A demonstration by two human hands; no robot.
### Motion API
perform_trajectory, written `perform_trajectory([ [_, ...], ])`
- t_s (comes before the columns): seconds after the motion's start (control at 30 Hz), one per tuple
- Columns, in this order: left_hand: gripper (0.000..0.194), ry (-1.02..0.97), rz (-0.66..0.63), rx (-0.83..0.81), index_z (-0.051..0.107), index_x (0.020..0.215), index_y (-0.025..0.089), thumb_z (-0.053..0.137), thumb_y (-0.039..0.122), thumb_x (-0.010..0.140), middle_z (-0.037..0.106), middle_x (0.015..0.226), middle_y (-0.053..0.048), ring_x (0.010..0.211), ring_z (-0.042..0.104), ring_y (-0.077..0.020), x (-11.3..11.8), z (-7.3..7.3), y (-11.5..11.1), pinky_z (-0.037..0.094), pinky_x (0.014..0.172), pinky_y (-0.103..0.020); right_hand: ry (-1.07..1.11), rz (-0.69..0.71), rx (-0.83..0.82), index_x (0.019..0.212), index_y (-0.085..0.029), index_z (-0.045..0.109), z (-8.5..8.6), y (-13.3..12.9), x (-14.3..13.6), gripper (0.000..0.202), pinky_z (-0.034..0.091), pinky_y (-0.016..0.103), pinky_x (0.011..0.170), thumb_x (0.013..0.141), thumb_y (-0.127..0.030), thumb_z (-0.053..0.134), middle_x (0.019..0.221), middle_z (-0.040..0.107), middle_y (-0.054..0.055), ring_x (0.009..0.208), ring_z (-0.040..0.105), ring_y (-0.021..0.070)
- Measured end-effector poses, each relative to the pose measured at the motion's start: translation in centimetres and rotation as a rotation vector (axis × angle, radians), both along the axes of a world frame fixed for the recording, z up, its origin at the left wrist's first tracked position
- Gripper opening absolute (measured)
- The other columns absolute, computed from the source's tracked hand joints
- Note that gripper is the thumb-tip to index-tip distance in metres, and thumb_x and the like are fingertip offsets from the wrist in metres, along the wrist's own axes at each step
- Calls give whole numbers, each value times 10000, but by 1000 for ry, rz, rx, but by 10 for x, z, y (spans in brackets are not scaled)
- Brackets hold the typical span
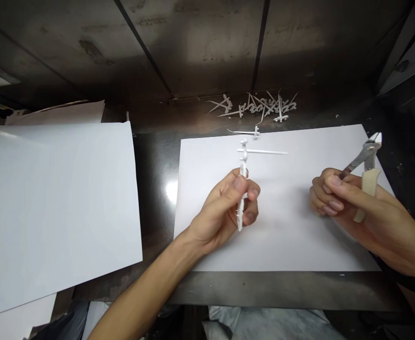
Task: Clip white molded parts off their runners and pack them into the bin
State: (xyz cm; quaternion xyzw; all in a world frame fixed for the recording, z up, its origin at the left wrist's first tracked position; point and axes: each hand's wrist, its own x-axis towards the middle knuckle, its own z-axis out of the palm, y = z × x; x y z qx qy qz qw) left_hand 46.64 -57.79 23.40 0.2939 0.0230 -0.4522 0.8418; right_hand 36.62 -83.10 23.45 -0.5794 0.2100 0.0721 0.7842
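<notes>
Between the thumb and fingers of my left hand (228,203) is a thin white plastic part (243,158), held roughly upright. A slim rod sticks out sideways to the right near its top. My right hand (352,198) holds a pair of side cutters (369,163) with cream handles, the metal jaws pointing up and away from the white part. Both hands are above a white sheet of paper (292,250). Just beyond the sheet's far edge lies a single small white plastic piece with a thin spike (256,133).
A heap of spiky white plastic pieces (264,106) lies at the back of the metal table (228,289), near the metal wall (207,47). Large white sheets (58,203) are stacked at the left. Small white bits are scattered at the right.
</notes>
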Motion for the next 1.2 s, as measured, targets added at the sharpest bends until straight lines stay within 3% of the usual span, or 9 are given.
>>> perform_trajectory([
  [0.1,266,-104,-66,82,698,1041,167,902,312,951,752,877,-10,683,691,-68,-5,-3,-2,543,665,-138,20,13,-2,841,-237,609,6,2,2,322,475,303,727,1053,-439,742,801,447,33,774,437,204],
  [0.2,270,-94,-81,111,748,1206,177,870,258,979,821,1048,-69,867,769,-116,-7,-2,-5,592,806,-176,56,40,-48,975,-259,742,10,5,3,166,532,313,853,982,-413,803,1002,599,69,953,536,240],
  [0.27,298,-63,-72,76,730,1308,236,809,223,1021,823,1185,-71,969,798,-159,-7,-1,-5,630,901,-258,60,29,-59,1017,-277,775,11,5,3,161,545,318,872,933,-391,851,1083,636,74,1011,556,256],
  [0.37,259,-22,-83,-13,700,1359,260,675,292,1103,787,1335,-87,1102,807,-239,-5,1,-5,658,992,-404,52,32,-89,945,-267,758,7,3,1,166,544,325,871,955,-415,833,1025,640,73,995,570,259],
  [0.57,506,59,-110,-60,672,1391,215,419,583,1153,744,1271,-126,1050,782,-288,-4,6,-2,666,974,-541,80,218,56,852,-241,653,6,0,0,349,519,358,782,1067,-516,658,811,571,62,809,531,244],
  [0.7,635,64,-125,-22,654,1429,256,365,728,1119,692,1413,-149,1151,740,-317,-7,9,-2,654,978,-592,82,212,-127,867,-232,718,11,2,-1,330,447,322,746,1020,-519,773,835,551,44,812,502,210],
  [0.87,723,46,-150,3,627,1500,263,350,792,1092,634,1556,-171,1315,698,-384,-7,8,-1,626,1038,-615,84,249,-193,896,-231,788,12,0,-3,327,366,338,698,1008,-537,808,766,491,22,720,453,180],
  [1.07,809,42,-142,9,603,1548,246,287,828,1083,613,1600,-182,1370,672,-391,-6,6,0,611,1068,-608,62,210,-124,718,-220,531,10,1,-1,514,327,349,671,1051,-547,744,673,403,5,666,368,183],
  [1.2,819,37,-142,0,596,1560,250,269,830,1083,598,1624,-175,1388,665,-390,-7,6,-1,615,1065,-591,92,193,-167,850,-237,684,8,1,-1,365,313,348,686,1013,-545,791,707,420,5,700,384,188],
])
